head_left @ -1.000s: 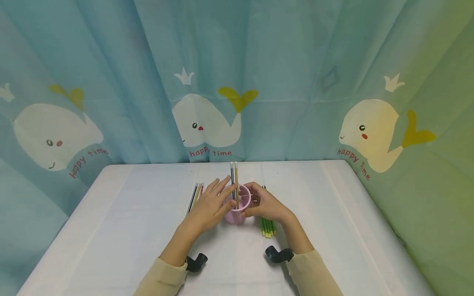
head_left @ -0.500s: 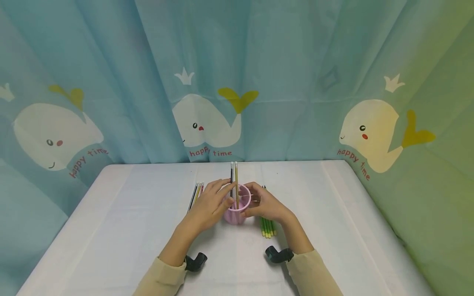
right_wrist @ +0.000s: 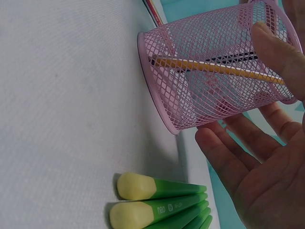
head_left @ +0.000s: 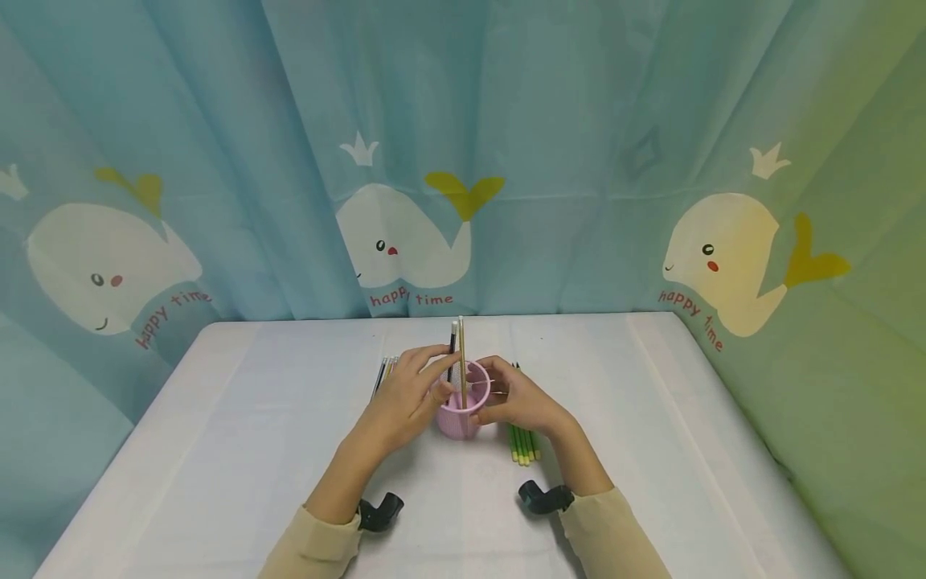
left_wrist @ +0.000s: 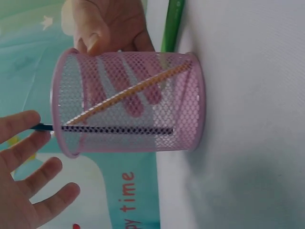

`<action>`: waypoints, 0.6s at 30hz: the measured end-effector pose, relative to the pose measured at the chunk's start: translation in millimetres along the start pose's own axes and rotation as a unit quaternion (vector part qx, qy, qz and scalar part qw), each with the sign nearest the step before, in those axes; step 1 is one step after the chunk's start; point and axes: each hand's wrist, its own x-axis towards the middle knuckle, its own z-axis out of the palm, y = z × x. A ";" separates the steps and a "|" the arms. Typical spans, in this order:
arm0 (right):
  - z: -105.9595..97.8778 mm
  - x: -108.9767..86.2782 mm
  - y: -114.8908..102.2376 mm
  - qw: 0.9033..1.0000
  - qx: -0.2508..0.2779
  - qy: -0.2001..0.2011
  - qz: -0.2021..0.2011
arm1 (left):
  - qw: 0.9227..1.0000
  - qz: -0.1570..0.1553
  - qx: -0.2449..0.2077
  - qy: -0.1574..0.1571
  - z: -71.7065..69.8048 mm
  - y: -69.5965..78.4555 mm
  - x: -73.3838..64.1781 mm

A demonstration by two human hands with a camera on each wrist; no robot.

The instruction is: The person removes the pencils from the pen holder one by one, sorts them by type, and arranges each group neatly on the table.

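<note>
A pink mesh pencil cup [head_left: 457, 423] stands upright on the white table. The right hand [head_left: 526, 404] holds it from the right, with the thumb [right_wrist: 279, 55] on one side and the fingers on the other. Between thumb and index finger, the left hand [head_left: 403, 404] pinches a dark pencil [left_wrist: 119, 130] near its upper part. That pencil reaches down inside the cup, its lower end seemingly short of the base. A yellow pencil [left_wrist: 128, 93] leans slantwise in the same cup, untouched by the fingers. The left hand's other fingers are spread.
Several green pencils [head_left: 524, 447] with yellowish ends lie together right of the cup, beneath the right hand. Behind the left hand lie several other pencils [head_left: 382, 371], partly hidden. A blue-green curtain [head_left: 564, 161] with whale prints hangs behind the table.
The left hand has gone from spread fingers beside the cup to pinching the dark pencil, whose top sits slightly lower and apart from the yellow one. The right hand and cup stay put.
</note>
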 end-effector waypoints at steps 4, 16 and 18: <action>-0.1 -1.6 -3.0 1.000 -0.007 0.001 0.006 | 1.000 -0.001 0.000 0.004 -4.3 3.0 -0.1; 0.6 -1.2 -2.6 1.000 0.006 0.002 0.003 | 1.000 0.004 0.000 0.031 -21.6 9.7 -0.3; 0.4 -1.0 -2.8 1.000 0.007 0.000 0.001 | 0.999 0.003 -0.004 0.034 -23.9 10.4 -0.2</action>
